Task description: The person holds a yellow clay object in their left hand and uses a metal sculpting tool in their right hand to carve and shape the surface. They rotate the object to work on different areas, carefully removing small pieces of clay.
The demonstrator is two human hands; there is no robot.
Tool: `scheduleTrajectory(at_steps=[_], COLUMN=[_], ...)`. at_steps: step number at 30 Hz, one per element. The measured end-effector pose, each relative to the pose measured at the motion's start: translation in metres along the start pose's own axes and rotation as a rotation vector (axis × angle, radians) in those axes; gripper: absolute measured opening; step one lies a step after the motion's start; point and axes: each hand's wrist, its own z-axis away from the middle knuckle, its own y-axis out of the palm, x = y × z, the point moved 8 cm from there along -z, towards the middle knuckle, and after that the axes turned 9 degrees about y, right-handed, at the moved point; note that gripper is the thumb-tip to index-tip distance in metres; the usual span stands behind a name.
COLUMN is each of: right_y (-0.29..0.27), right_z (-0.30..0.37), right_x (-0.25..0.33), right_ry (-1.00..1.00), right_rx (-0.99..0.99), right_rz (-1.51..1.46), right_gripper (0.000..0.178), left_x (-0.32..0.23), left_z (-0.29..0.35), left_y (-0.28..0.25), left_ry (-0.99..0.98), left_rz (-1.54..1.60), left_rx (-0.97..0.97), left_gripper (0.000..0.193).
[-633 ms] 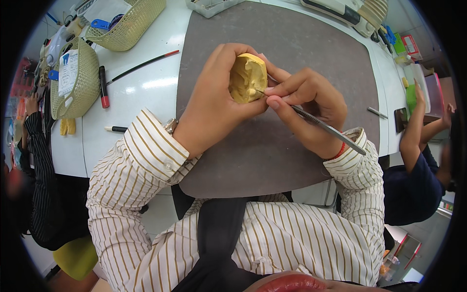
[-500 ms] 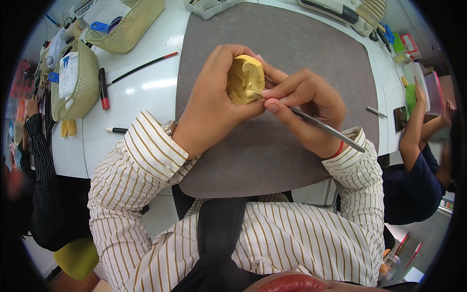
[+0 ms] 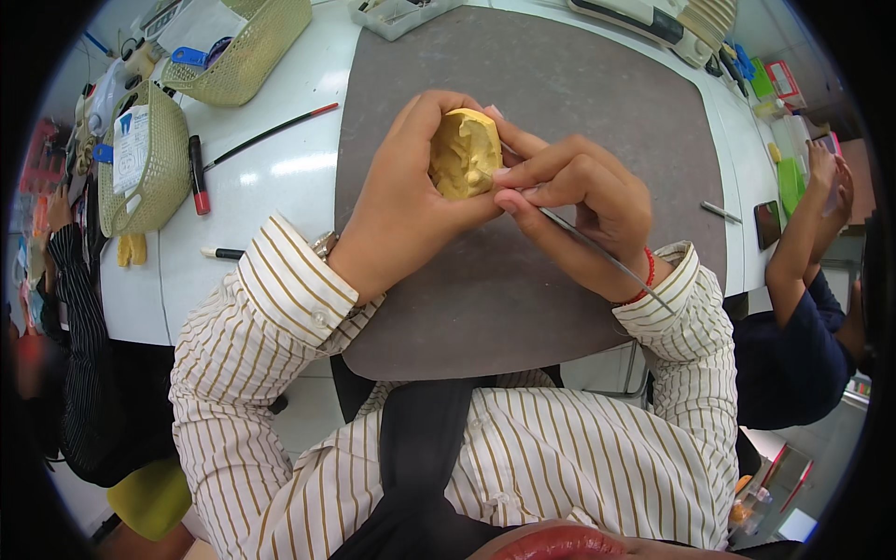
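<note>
A yellow dental plaster cast [image 3: 459, 159] with a hollowed, ridged face is held above the grey mat [image 3: 448, 308]. My left hand [image 3: 397, 187] is wrapped round its left side and lower edge. In my right hand [image 3: 588, 191] is a thin metal carving tool [image 3: 611, 254], pinched like a pen between thumb and fingers. Its handle slants down to the right past my wrist. The tool's tip meets the cast's lower right edge, partly hidden by my fingertips. Some right-hand fingers rest against the cast's right side.
Left on the white table are woven baskets [image 3: 190, 154], a black-and-red marker [image 3: 199, 175], a thin black rod with a red end [image 3: 271, 133] and a yellow piece [image 3: 132, 249]. Right lie a small metal rod [image 3: 720, 213] and a phone [image 3: 767, 225]. Other people sit at both sides.
The tool has turned in my right hand, its handle end now lower and further left. My right hand has shifted slightly left, and the cast has tilted a little.
</note>
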Motion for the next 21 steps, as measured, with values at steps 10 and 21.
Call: scheduleTrajectory(at_steps=[10, 21], right_y=[-0.003, -0.017], right_z=[0.001, 0.0], right_x=[-0.01, -0.053], right_ry=[0.092, 0.436], right_rx=[-0.065, -0.267], right_rz=[-0.11, -0.574], right_gripper=[0.013, 0.013], left_x=[0.003, -0.009], left_z=[0.002, -0.001], left_y=[0.003, 0.002], left_ry=[-0.061, 0.117], left_rz=[0.11, -0.316], left_rx=[-0.02, 0.111], left_gripper=[0.052, 0.069])
